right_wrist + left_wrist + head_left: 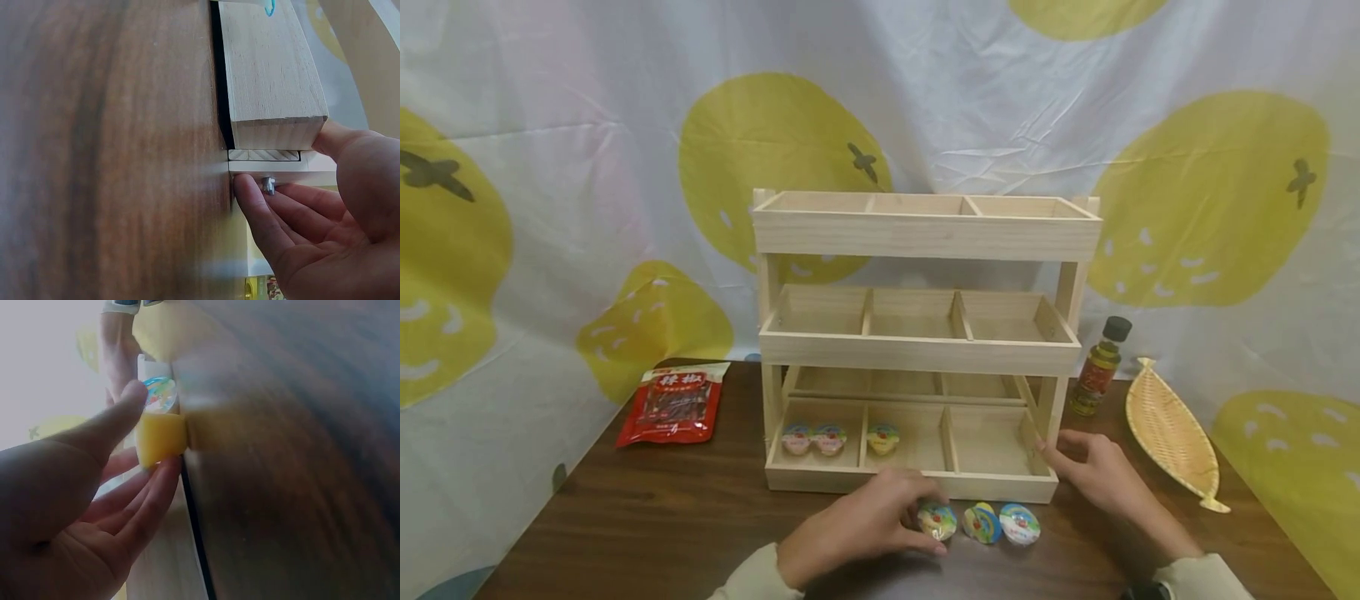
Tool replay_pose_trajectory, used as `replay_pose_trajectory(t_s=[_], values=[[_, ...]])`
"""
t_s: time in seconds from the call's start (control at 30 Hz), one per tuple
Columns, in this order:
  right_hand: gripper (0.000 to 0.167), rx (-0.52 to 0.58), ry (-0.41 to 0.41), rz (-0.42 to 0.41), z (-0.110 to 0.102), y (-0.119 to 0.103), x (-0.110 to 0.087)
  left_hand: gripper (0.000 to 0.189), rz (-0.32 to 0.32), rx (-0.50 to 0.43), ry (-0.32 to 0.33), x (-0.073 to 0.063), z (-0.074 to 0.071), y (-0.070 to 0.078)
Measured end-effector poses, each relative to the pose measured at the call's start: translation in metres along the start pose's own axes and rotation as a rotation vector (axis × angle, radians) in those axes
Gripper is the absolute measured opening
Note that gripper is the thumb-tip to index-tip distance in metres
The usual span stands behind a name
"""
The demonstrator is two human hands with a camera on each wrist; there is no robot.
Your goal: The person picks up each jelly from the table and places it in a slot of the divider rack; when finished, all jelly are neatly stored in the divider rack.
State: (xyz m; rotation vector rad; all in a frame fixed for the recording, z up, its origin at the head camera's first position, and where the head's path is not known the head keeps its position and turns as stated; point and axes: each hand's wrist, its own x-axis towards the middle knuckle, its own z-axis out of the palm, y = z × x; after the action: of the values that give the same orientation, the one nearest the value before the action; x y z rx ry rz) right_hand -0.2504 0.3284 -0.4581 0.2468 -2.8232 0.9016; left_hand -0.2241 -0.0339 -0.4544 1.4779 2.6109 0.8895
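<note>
A three-tier wooden rack [917, 354] stands on the table. On its bottom tier, two pink jelly cups [814, 439] sit in the left compartment and a yellow jelly cup [883, 438] in the middle one. In front of the rack, my left hand [868, 521] holds another yellow jelly cup [161, 439] between thumb and fingers. Two more jelly cups, one tilted [982, 523] and one with a blue-rimmed lid [1019, 524], lie to its right. My right hand [1093, 471] grips the bottom tier's right end, thumb inside, fingers [253, 197] outside near a metal bolt.
A red packet of dried chillies [673, 404] lies left of the rack. To the right stand a black-capped bottle [1099, 367] and a leaf-shaped woven basket [1172, 433]. A fruit-print curtain [955, 108] hangs behind the dark wooden table [647, 517].
</note>
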Motion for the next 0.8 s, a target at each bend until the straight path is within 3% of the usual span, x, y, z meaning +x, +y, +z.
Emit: replay_pose_trajectory(t_s=[0.3, 0.47, 0.6, 0.8], values=[[0.039, -0.001, 0.002, -0.006, 0.001, 0.001, 0.001, 0.045, -0.02, 0.033, 0.016, 0.001, 0.002, 0.0], [0.039, 0.002, -0.002, -0.004, 0.001, -0.001, 0.001, 0.044, 0.009, 0.051, 0.057, 0.006, -0.004, 0.001], [0.039, 0.007, -0.004, -0.001, 0.0, -0.001, 0.001, 0.042, 0.042, 0.005, 0.128, 0.012, -0.014, 0.001], [0.038, 0.006, -0.002, -0.001, -0.001, 0.0, 0.0, 0.042, 0.061, -0.063, 0.298, 0.022, -0.028, -0.008]])
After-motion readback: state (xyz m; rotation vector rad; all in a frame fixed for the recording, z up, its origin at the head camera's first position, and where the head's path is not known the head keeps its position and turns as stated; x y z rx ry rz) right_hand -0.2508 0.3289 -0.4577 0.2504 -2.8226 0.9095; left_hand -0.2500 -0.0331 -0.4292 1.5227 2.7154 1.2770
